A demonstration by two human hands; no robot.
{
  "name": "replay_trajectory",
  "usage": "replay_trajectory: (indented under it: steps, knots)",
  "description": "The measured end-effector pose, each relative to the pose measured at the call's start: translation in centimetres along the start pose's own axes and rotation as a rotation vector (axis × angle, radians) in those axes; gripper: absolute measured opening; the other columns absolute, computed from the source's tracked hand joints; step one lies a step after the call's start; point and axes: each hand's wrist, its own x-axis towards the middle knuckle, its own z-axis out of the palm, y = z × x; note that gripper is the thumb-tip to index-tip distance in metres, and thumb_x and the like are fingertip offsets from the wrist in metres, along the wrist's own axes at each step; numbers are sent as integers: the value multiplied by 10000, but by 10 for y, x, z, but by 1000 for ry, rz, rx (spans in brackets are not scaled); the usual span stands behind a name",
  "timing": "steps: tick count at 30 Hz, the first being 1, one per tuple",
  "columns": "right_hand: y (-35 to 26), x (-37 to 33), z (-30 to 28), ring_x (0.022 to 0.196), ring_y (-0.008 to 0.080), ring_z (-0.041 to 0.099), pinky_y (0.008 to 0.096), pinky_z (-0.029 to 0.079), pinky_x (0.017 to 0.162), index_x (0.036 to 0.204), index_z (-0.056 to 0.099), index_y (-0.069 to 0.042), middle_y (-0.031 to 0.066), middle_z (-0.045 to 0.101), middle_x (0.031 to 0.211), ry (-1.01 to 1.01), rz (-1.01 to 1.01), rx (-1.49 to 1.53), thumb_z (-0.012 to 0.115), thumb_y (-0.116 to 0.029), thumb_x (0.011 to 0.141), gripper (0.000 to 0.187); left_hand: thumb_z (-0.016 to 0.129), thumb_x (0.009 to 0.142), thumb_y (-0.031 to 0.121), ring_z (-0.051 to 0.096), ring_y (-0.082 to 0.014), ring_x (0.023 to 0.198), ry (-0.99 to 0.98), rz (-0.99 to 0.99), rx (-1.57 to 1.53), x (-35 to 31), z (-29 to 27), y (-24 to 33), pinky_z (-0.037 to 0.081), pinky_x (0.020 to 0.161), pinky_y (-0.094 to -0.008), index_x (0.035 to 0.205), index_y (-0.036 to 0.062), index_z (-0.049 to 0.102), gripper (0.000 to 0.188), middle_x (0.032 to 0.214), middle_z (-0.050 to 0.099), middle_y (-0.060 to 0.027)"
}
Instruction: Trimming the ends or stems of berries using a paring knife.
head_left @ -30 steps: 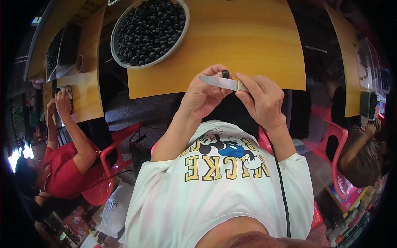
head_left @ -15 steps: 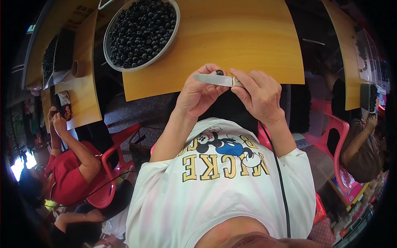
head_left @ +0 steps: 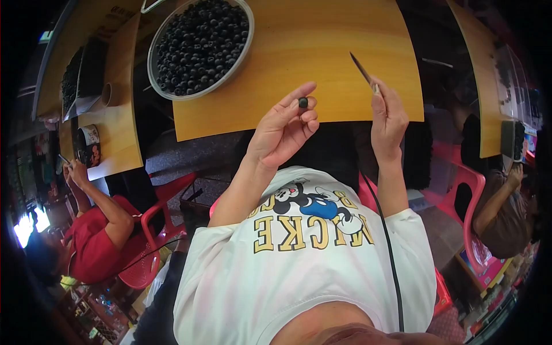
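My left hand point(head_left: 286, 123) is raised over the near edge of the wooden table. Between its thumb and fingers it pinches a small dark round berry-like ball point(head_left: 303, 102); the frames do not show its exact kind. Off to the right, my right hand point(head_left: 388, 118) grips a small knife point(head_left: 360, 66) by the handle. The thin dark edge of its blade points up and to the left, well apart from the ball. A clear round plastic tub point(head_left: 250, 43) full of similar dark balls stands at the far left of the table.
The table point(head_left: 322, 52) is wood-coloured with a straight near edge. A black cord point(head_left: 382, 221) hangs down my shirt. To the left a person in red point(head_left: 98, 241) works at another table beside a can point(head_left: 90, 146). At right sits another person by a red chair point(head_left: 468, 190).
My right hand has swung away to the right with the knife, which now points upward. The left hand has turned slightly and still pinches the dark ball.
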Motion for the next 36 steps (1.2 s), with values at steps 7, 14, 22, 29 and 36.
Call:
replay_trajectory:
  steps: [7, 14, 22, 29, 36]
  knots:
    - [12, -17, 11, 675, 113, 479, 239, 403, 624, 1129, 636, -3, 48, 552, 780, 50, 80, 14, 499, -292, 991, 347, 554, 941, 115, 612, -144, 755, -190, 80, 212, -17, 7, 39, 547, 739, -290, 1059, 9, 543, 158, 965, 575, -99]
    - [15, -21, 11, 652, 106, 454, 234, 378, 595, 1142, 632, 1, 37, 517, 730, 1, 81, 14, 486, -250, 998, 324, 576, 920, 84, 635, -98, 719, 122, 447, 1159, -8, 51, 167, 544, 678, -227, 993, 20, 650, 123, 1017, 683, -100]
    - [7, -20, 10, 690, 131, 509, 248, 415, 625, 1129, 628, 15, 71, 585, 800, -41, 58, 69, 519, -186, 981, 272, 719, 795, 246, 672, -247, 768, 745, 462, 2337, 43, 61, 206, 519, 758, -349, 908, 10, 710, 262, 802, 691, -155]
    - [9, -21, 3, 726, 152, 554, 250, 444, 656, 1093, 632, 20, 105, 640, 890, -37, 59, 30, 540, -156, 962, 237, 712, 799, 157, 679, -220, 781, 577, 512, 2306, 56, 45, 209, 528, 733, -328, 947, 3, 702, 215, 819, 699, -141]
    - [-6, -5, -7, 647, 138, 499, 250, 418, 610, 1104, 642, 0, 59, 582, 793, -126, 145, 257, 596, -130, 921, 229, 605, 873, 5, 643, -115, 720, 160, 169, 865, 29, 52, 147, 559, 693, -227, 1060, -9, 637, 190, 887, 664, -94]
